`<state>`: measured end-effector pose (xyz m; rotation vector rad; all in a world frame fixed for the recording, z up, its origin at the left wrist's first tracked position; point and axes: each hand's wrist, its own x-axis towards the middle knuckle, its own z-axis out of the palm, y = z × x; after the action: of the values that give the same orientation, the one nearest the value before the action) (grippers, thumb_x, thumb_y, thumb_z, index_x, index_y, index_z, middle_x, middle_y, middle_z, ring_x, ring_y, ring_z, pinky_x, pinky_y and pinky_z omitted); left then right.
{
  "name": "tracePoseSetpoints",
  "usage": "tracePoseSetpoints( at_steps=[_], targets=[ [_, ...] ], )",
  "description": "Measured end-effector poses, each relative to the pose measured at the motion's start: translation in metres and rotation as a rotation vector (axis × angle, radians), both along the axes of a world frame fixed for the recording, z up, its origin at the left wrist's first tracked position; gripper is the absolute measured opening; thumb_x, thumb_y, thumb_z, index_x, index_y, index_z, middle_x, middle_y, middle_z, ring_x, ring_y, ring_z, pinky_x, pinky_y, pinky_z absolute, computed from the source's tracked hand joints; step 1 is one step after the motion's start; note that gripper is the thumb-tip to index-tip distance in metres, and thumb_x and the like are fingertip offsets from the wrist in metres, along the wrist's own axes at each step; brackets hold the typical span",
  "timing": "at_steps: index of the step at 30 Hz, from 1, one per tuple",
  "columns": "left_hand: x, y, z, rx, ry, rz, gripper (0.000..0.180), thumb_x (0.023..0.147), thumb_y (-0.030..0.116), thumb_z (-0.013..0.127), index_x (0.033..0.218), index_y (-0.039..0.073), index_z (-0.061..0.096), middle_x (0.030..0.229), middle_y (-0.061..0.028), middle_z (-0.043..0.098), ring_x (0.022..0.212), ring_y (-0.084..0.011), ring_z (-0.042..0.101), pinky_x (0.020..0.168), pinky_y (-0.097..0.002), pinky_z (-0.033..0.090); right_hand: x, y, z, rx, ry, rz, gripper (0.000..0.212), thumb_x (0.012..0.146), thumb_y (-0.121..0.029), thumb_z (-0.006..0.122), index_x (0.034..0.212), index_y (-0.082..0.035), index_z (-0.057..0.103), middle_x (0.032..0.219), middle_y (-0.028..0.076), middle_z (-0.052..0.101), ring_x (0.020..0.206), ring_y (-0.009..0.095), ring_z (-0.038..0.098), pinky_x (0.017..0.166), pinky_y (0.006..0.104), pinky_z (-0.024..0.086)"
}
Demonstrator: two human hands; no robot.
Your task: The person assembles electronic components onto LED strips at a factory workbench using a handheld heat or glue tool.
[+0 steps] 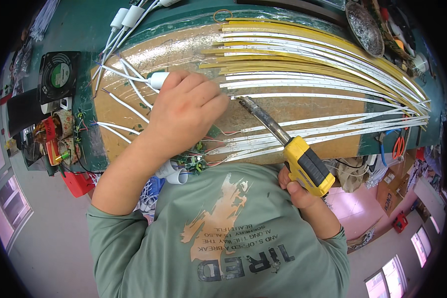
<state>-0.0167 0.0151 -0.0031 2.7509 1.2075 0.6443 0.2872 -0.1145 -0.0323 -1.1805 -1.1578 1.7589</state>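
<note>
My right hand is closed round the yellow and black handle of a soldering gun. The metal tip of the gun reaches the left end of a narrow white LED strip. Beside that end is my left hand, back up, with its fingers curled together; whatever it pinches is hidden beneath it. Against its knuckles lies a white cylindrical connector. Below my left wrist, small green circuit boards with thin red wires join a group of white LED strips near my shirt.
Yellow and white strips fan across the brown board on the green table. White cables lie at left, near a black fan. A metal dish stands far right; orange-handled scissors and blue-handled pliers lie at the right edge.
</note>
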Motion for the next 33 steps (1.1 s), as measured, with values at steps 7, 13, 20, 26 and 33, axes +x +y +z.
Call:
tracePoseSetpoints(
  at_steps=[7,13,20,26,33],
  targets=[
    [0.0,0.0,0.0,0.005,0.001,-0.001,0.014,0.071,0.014,0.061,0.085,0.011,0.063,0.081,-0.0008,0.056,0.083,-0.019,0.059,0.08,-0.0345,0.044,-0.001,0.001,0.003,-0.056,-0.041,0.0,0.011,0.082,-0.012,0.069,0.085,-0.006,0.062,0.075,0.005,0.061,0.067,0.02,0.059,0.061,0.0322,0.047],
    [0.0,0.0,-0.001,0.015,0.008,-0.002,0.013,0.071,0.014,0.061,0.084,0.011,0.062,0.08,-0.0008,0.055,0.083,-0.0189,0.059,0.079,-0.0343,0.044,0.002,-0.002,-0.004,-0.042,-0.064,0.045,0.032,0.085,-0.023,0.07,0.104,-0.003,0.054,0.075,0.003,0.053,0.066,0.017,0.051,0.061,0.0309,0.044],
    [0.0,-0.002,0.007,-0.07,0.04,0.007,0.018,0.07,0.008,0.068,0.087,0.009,0.068,0.088,-0.002,0.064,0.086,-0.0209,0.061,0.084,-0.0366,0.046,0.004,-0.007,-0.009,-0.042,-0.054,0.064,0.054,0.088,-0.035,0.072,0.122,-0.001,0.047,0.076,0.001,0.046,0.064,0.013,0.045,0.059,0.0283,0.042],
    [0.0,-0.003,0.007,-0.075,0.052,0.009,0.017,0.07,0.008,0.068,0.087,0.01,0.068,0.089,-0.002,0.064,0.086,-0.0207,0.061,0.084,-0.0364,0.045,0.001,0.001,0.004,-0.038,-0.039,0.006,0.012,0.084,-0.016,0.068,0.078,-0.009,0.062,0.07,0.003,0.058,0.065,0.02,0.057,0.059,0.0336,0.044],
    [0.0,-0.003,0.008,-0.075,0.061,0.005,0.017,0.071,0.009,0.067,0.088,0.01,0.068,0.09,-0.0019,0.064,0.086,-0.0206,0.061,0.084,-0.0366,0.045,0.006,-0.002,0.001,-0.033,-0.047,-0.002,0.012,0.084,-0.018,0.069,0.077,-0.01,0.062,0.07,0.002,0.059,0.064,0.019,0.057,0.059,0.0329,0.045]
  ],
)
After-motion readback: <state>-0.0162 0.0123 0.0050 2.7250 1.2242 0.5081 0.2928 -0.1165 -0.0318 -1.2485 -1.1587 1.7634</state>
